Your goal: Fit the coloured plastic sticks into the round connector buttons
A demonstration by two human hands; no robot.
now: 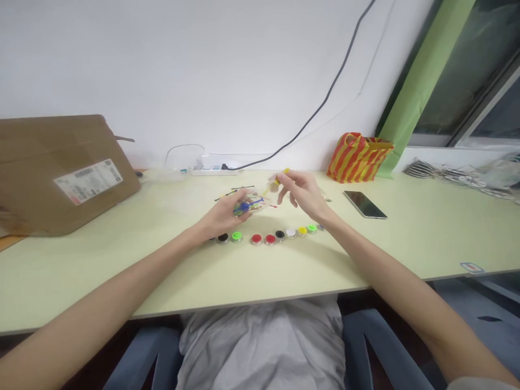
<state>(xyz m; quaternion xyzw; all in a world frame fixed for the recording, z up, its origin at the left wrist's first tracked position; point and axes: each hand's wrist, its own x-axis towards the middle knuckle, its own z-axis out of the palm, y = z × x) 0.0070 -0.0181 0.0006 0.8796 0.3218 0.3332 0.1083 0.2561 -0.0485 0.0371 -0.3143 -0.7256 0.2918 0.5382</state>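
1. At the far left of the counter (122, 254) a cardboard box (60, 168) leans, its shipping label facing the camera, well apart from both hands.
2. Further right, the left hand (225, 216) is raised just above the counter with its fingers closed around a small assembly of coloured sticks (247, 206) joined at a blue hub; the sticks point rightward, toward the other hand.
3. Just below the hands a row of round coloured caps (268, 237) lies on the counter in a shallow arc, black and green at its left, red in the middle, then black, white, yellow and green.
4. To the right and slightly higher, the right hand (303, 192) pinches a thin yellow stick (280, 179) between thumb and forefinger, the other fingers spread loosely. Its long axis slants down-left toward the hub, and a small gap separates the two pieces.
5. Further right lie a dark phone (364, 205) and a red-and-yellow striped bag (357, 157).
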